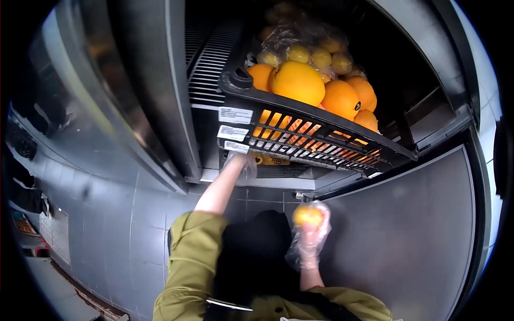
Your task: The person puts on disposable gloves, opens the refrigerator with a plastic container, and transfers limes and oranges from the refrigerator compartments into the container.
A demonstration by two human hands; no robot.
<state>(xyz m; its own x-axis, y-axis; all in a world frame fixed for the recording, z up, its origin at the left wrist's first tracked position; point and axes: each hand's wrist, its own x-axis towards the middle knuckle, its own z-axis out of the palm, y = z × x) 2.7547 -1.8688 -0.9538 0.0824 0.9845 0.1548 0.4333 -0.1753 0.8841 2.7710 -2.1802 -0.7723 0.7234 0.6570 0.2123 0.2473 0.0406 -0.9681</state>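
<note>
A black slatted crate point(321, 120) of oranges point(297, 83) sits tilted in an open fridge, with smaller yellow fruit point(321, 57) in clear plastic behind them. My left hand point(243, 163), in a clear plastic glove, is at the crate's lower left corner, just under the white labels point(234, 131); its fingers are hidden. My right hand point(313, 230), gloved the same way, holds a yellow-orange fruit point(308, 215) in front of the fridge, below the crate.
To the right stands an open fridge door point(407, 230), and at the left another metal door point(128, 96). A wire shelf point(213, 67) lies left of the crate. Grey tiles point(147, 230) cover the floor.
</note>
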